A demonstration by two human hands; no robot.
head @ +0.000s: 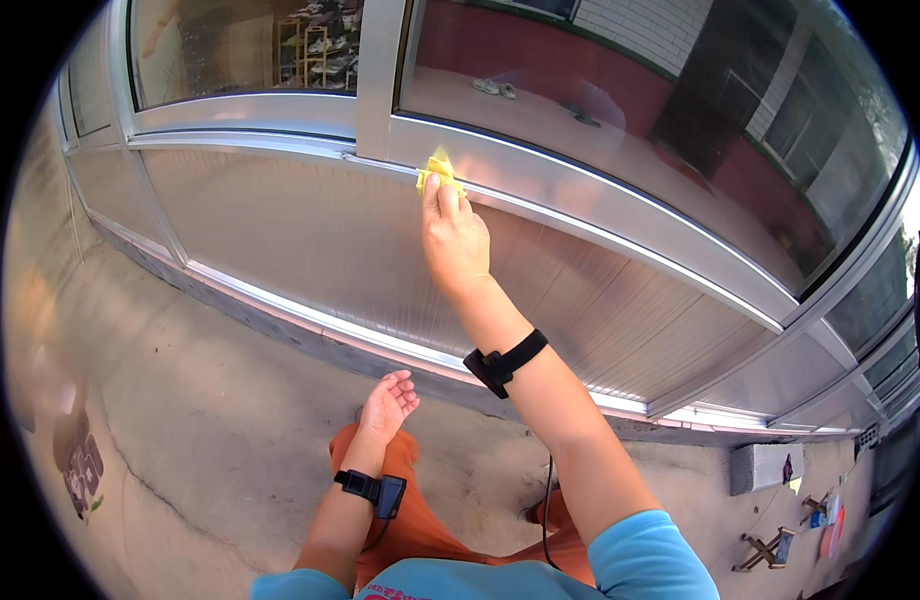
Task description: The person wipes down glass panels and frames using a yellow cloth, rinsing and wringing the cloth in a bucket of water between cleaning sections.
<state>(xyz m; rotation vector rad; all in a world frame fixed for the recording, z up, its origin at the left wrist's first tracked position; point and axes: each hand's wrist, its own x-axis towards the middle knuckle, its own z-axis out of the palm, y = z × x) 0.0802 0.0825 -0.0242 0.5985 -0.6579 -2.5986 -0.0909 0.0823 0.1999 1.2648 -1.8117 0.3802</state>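
My right hand (458,238) reaches forward and presses a folded yellow cloth (440,178) against the metal sill rail (550,211) under a sliding window. The fingers cover part of the cloth. Just above it runs the lower frame (520,161) of the window, whose glass (550,97) reflects a wall and shoes. Below the rail is a ribbed metal panel (302,232). My left hand (387,405) hangs low over the concrete ground with its fingers loosely curled and nothing in it. Both forearms wear black straps with small devices.
A folding stool (764,549) stands on the concrete at the lower right, with a red basin (833,531) close by. A concrete block (766,469) sits near the wall base. A low ledge (280,319) runs beneath the panel. Shoe racks (302,52) show through the left window.
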